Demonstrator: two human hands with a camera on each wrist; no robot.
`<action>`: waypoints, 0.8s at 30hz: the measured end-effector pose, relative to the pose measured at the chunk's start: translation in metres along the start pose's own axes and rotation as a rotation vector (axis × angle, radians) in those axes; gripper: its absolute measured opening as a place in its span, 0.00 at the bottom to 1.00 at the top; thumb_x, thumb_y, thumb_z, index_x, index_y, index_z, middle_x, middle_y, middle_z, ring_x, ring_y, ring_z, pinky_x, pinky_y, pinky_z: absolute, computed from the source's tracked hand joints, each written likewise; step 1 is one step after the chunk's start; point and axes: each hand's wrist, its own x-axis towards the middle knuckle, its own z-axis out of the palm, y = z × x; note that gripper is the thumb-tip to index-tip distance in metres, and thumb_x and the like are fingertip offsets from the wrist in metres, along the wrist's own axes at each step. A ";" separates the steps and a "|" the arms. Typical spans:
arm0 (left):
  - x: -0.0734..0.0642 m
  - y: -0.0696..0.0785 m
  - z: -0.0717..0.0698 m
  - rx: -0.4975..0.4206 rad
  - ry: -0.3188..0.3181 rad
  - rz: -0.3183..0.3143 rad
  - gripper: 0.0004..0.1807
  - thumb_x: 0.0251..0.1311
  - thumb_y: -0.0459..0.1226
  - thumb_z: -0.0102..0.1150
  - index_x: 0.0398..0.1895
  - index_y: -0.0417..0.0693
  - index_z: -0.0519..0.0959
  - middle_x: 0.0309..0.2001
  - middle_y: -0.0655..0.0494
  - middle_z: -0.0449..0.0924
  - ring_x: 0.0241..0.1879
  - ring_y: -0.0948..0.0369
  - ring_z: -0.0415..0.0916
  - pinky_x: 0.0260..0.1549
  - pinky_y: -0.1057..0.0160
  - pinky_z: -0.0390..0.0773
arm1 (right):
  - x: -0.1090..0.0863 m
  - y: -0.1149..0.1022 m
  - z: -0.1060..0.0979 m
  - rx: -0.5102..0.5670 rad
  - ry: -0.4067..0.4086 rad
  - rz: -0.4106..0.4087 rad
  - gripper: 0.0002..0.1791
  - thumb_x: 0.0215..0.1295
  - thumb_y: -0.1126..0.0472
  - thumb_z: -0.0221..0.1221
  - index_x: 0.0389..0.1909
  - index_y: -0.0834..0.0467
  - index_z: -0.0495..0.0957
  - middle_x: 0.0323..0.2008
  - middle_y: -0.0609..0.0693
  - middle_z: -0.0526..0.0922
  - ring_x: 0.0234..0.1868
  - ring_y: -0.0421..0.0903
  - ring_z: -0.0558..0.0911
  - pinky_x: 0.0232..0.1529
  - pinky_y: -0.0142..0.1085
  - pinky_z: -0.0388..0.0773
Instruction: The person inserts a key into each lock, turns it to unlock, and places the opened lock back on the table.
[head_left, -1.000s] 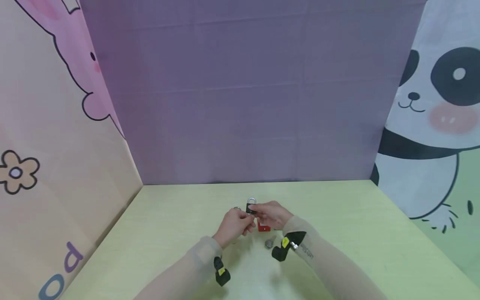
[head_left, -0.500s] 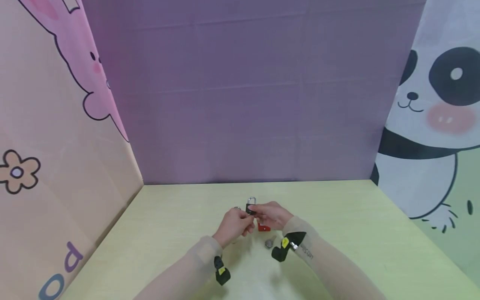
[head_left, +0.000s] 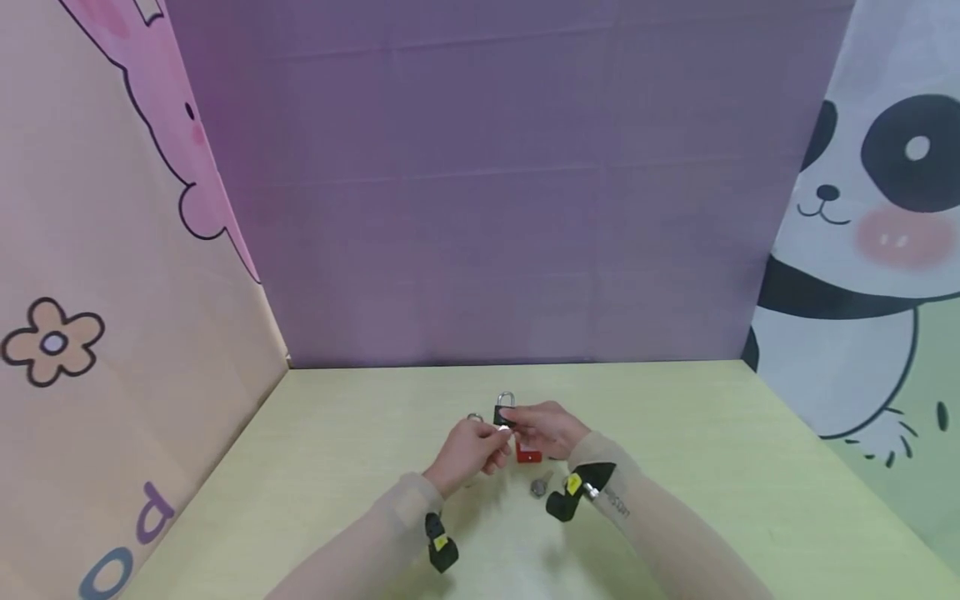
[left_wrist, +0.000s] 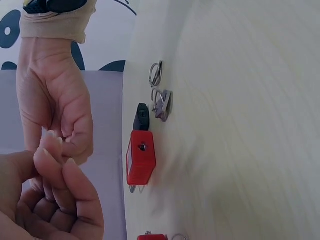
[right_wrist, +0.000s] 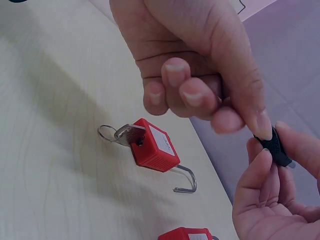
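My right hand (head_left: pixel 547 429) pinches a small black padlock (head_left: pixel 501 413) between thumb and fingers, its silver shackle pointing up. Fingertips of my left hand (head_left: pixel 467 454) meet the padlock's underside and pinch a small shiny piece (head_left: pixel 504 428), mostly covered by the fingers. In the right wrist view the black padlock (right_wrist: pixel 272 149) sits between the fingertips of both hands. The left wrist view has both hands together, with the padlock hidden behind fingers. Below them on the table stands a red padlock (right_wrist: pixel 155 145) with a key and ring in it and its shackle open.
A second red padlock (right_wrist: pixel 185 234) is partly cut off at the frame's bottom. Near the first lie a black item (left_wrist: pixel 142 117), keys (left_wrist: pixel 162 105) and a metal ring (left_wrist: pixel 156 74) on the pale table (head_left: pixel 360 500). A purple cloth (head_left: pixel 495 208) hangs behind; printed cloths flank both sides.
Both hands stay almost in place around the black padlock. A bright bit now shows at the left fingertips under the lock. The head view has shifted slightly.
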 end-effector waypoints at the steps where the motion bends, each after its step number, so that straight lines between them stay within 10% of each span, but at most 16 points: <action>1: 0.000 -0.001 -0.001 0.000 -0.001 0.000 0.19 0.68 0.43 0.54 0.33 0.33 0.83 0.20 0.57 0.76 0.19 0.65 0.70 0.21 0.71 0.75 | 0.000 0.000 0.000 0.005 -0.001 -0.004 0.13 0.66 0.58 0.61 0.41 0.65 0.82 0.26 0.46 0.77 0.26 0.39 0.70 0.34 0.30 0.69; 7: 0.008 -0.007 -0.014 -0.105 0.086 -0.064 0.26 0.71 0.51 0.46 0.25 0.39 0.78 0.16 0.60 0.69 0.17 0.64 0.64 0.19 0.68 0.65 | -0.001 0.000 -0.002 0.040 -0.015 0.009 0.17 0.66 0.60 0.60 0.50 0.68 0.78 0.31 0.49 0.82 0.30 0.39 0.75 0.37 0.29 0.73; 12: 0.022 -0.012 -0.026 -0.294 0.192 -0.114 0.18 0.74 0.41 0.41 0.42 0.36 0.78 0.29 0.54 0.75 0.28 0.62 0.70 0.29 0.67 0.75 | -0.002 0.000 -0.001 0.051 -0.038 0.019 0.20 0.65 0.60 0.61 0.54 0.68 0.76 0.33 0.50 0.83 0.31 0.40 0.76 0.38 0.29 0.74; 18: 0.025 -0.020 -0.029 -0.271 0.095 -0.127 0.19 0.74 0.35 0.38 0.59 0.37 0.74 0.53 0.40 0.76 0.45 0.53 0.74 0.40 0.65 0.76 | 0.000 0.001 0.000 0.064 -0.046 0.022 0.20 0.66 0.61 0.61 0.54 0.68 0.77 0.33 0.51 0.83 0.31 0.40 0.76 0.37 0.29 0.74; 24: 0.026 -0.017 -0.024 -0.259 0.068 -0.110 0.18 0.73 0.35 0.40 0.56 0.38 0.78 0.45 0.49 0.79 0.43 0.54 0.74 0.38 0.64 0.76 | 0.001 0.001 0.001 0.071 -0.066 0.020 0.19 0.65 0.60 0.61 0.53 0.68 0.78 0.34 0.50 0.83 0.30 0.39 0.75 0.36 0.28 0.73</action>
